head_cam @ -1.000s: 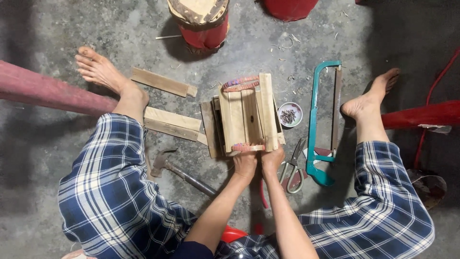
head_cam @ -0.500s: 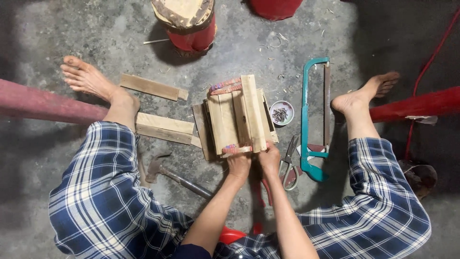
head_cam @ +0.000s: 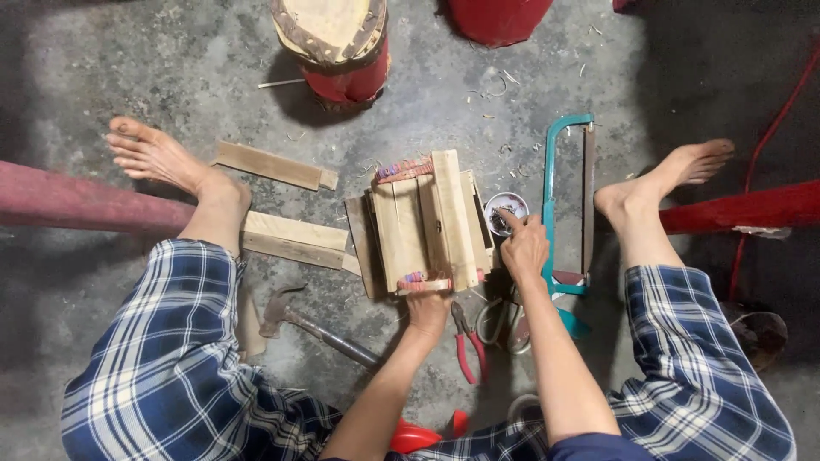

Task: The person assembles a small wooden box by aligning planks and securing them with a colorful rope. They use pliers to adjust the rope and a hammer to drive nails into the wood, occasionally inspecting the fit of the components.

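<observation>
A person sits on the concrete floor [head_cam: 154, 77] with legs spread in blue plaid trousers and bare feet out to either side. Between the legs lies a small wooden frame [head_cam: 424, 224] built of pale slats, with reddish binding at its far and near ends. The left hand [head_cam: 427, 303] grasps the near edge of the wooden frame, fingers curled over the bottom slat by the binding. The right hand [head_cam: 523, 248] is off the frame and reaches to a small round tin [head_cam: 504, 205] just right of it, fingertips dipping at the tin's rim; whether it pinches anything there I cannot tell. Beside the right hand, a teal hacksaw [head_cam: 565, 201] lies lengthwise on the floor, its handle near the right knee. Red-handled pliers [head_cam: 467, 346] lie just behind the left hand, and scissors [head_cam: 500, 320] lie partly under the right forearm. A hammer [head_cam: 312, 329] rests by the left thigh. Loose wooden boards [head_cam: 286, 239] lie by the left ankle, with another board [head_cam: 273, 166] further out. A red stool with a wooden top [head_cam: 337, 43] stands at the far side, and a red bar [head_cam: 743, 209] runs behind the right foot
</observation>
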